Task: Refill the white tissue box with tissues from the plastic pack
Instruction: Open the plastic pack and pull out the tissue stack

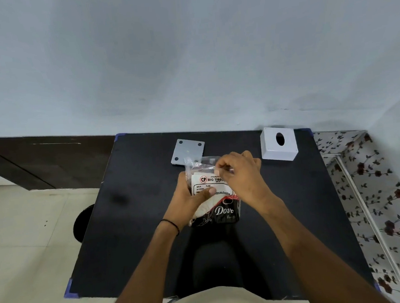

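A clear plastic tissue pack [213, 193] with a white label and black print is held above the middle of the black table [138, 228]. My left hand [188, 200] grips its left side, thumb across the label. My right hand [241, 174] pinches the plastic at the pack's top right edge. The white tissue box [278, 146], with an oval hole on top, stands at the table's back right corner. Its grey base plate [187, 151] with round dots lies flat at the back, just behind the pack.
A pale wall rises right behind the table. A dark round stool [82, 222] stands on the tiled floor at the left. A flowered cloth surface [375, 197] borders the table on the right.
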